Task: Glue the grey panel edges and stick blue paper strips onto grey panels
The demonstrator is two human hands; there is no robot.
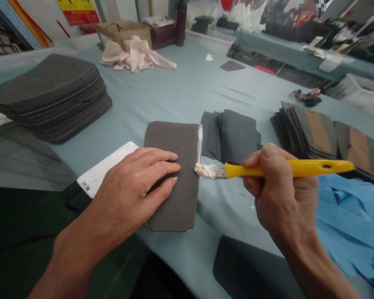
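Note:
Under my left hand (143,174) lies a dark grey rectangular panel (174,203), perhaps a stack of pieces, with notched corners at its near end. The fingers of that hand rest flat on it, stretched out. My right hand (277,182) grips the yellow handle of a paintbrush (326,166). White paste coats the bristles, which touch the panel's right edge. A white streak runs along the far part of that edge, and a few white specks dot the top. A white card (106,168) with a small printed code lies partly beneath my left hand.
Smaller dark pieces (238,133) lie fanned just beyond the brush. A tall dark stack (50,91) stands at left, bundled pieces (317,128) at right. Blue strips (351,220) and another dark panel (252,270) lie nearer me. Pale cloth (137,54) and a cardboard box (124,33) sit at the back.

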